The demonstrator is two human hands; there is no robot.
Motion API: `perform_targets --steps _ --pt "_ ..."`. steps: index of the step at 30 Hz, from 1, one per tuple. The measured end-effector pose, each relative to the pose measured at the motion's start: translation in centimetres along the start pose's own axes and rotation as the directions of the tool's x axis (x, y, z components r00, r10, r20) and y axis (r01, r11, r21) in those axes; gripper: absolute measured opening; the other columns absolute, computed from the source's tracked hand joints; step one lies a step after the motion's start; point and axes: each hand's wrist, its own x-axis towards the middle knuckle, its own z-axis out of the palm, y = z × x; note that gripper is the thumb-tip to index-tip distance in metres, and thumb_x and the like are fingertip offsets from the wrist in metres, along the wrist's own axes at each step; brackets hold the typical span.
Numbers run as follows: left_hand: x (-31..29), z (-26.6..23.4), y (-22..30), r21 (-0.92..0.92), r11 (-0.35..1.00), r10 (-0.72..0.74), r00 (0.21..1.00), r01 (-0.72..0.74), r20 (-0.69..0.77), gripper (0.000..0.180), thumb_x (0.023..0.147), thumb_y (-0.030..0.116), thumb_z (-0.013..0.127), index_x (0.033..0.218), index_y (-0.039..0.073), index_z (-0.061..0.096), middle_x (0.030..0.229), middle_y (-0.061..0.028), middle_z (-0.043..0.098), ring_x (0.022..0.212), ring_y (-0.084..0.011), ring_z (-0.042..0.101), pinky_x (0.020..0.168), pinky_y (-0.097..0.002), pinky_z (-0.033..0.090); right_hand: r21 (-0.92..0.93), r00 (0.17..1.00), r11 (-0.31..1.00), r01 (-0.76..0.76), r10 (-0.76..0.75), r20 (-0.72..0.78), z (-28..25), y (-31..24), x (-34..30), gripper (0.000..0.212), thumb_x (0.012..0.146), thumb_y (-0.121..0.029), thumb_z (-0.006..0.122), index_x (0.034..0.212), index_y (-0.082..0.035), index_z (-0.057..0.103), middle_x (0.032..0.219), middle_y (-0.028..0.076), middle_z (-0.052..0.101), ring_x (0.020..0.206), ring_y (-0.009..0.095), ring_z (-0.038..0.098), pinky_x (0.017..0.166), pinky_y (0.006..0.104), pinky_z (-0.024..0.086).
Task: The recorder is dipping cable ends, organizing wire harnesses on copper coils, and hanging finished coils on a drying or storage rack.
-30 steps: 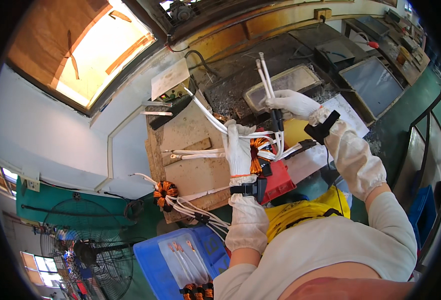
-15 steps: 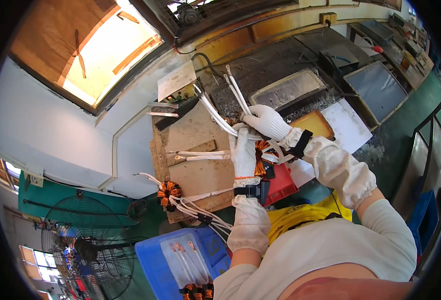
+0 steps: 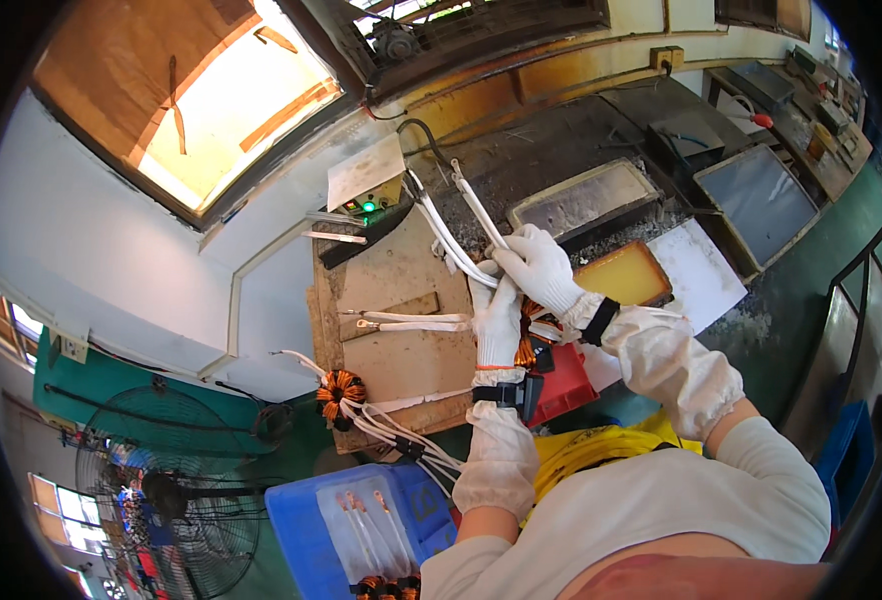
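White-sleeved cables with bare lug ends run up and away from my two gloved hands. My left hand (image 3: pixel 498 320) is closed around the lower part of a pair of cables (image 3: pixel 445 235) above the bench. Beside it, my right hand (image 3: pixel 539 268) pinches the neighbouring cable leads (image 3: pixel 479 205), which look pressed together. Two more cables (image 3: pixel 416 322) lie to the left over a wooden strip. A copper-wound ring coil (image 3: pixel 529 345) sits just below my hands, partly hidden by my left hand.
Another ring coil (image 3: pixel 341 395) hangs at the board's left edge. A blue bin (image 3: pixel 291 520) holds several leads and coils. At right are a tray of yellow material (image 3: pixel 625 275), a grey-topped rectangular pot (image 3: pixel 586 198) and white paper (image 3: pixel 696 260). A fan (image 3: pixel 166 490) stands left.
The view has shifted slightly. My right hand has come down closer to my left, and the upper leads' tips have drawn lower and together. A green light now shows on the small control box.
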Motion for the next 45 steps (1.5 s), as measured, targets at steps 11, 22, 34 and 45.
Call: perform_targets --steps 11,22,34,45 --pt "-0.2 0.0 -0.3 -0.043 0.998 -0.045 0.993 0.05 0.112 0.042 0.086 -0.001 0.054 0.121 0.012 0.036 0.115 -0.0076 0.049 0.103 -0.0189 0.052 0.088 -0.0322 0.045 -0.07 0.993 0.991 0.114 -0.116 -0.024 0.4 0.0 -0.3 0.028 0.086 -0.027 0.048 0.098 -0.008 0.064 0.091 0.012 0.057 0.089 0.031 0.052 0.078 0.038 0.042" --pt "0.0 -0.7 -0.3 -0.098 0.973 -0.189 0.965 0.209 0.181 0.04 0.087 0.004 0.053 0.125 0.004 0.039 0.117 -0.0074 0.048 0.106 -0.0182 0.051 0.091 -0.0313 0.043 -0.022 0.979 0.989 0.145 -0.147 -0.143 0.6 -0.7 -1.0 0.027 0.086 -0.022 0.048 0.099 -0.002 0.06 0.09 0.014 0.058 0.086 0.032 0.055 0.076 0.0392 0.044" --pt "0.0 -0.4 -0.7 -0.056 0.984 -0.156 0.975 0.166 0.157 0.039 0.091 0.01 0.049 0.128 0.005 0.037 0.12 -0.0079 0.046 0.109 -0.018 0.049 0.093 -0.0308 0.041 0.055 0.982 0.991 0.121 -0.111 -0.154 0.4 -0.3 -1.2 0.024 0.086 -0.022 0.049 0.096 -0.002 0.06 0.083 0.015 0.059 0.083 0.033 0.057 0.073 0.0399 0.045" --pt "0.0 -0.6 -0.9 -0.022 0.988 -0.148 0.977 0.154 0.155 0.038 0.092 0.014 0.05 0.127 0.006 0.038 0.119 -0.0075 0.048 0.11 -0.0184 0.05 0.093 -0.0325 0.042 0.103 0.984 0.988 0.111 -0.095 -0.151 0.0 -0.5 -1.4 0.023 0.086 -0.02 0.049 0.096 -0.003 0.059 0.085 0.016 0.059 0.084 0.033 0.057 0.074 0.0395 0.045"
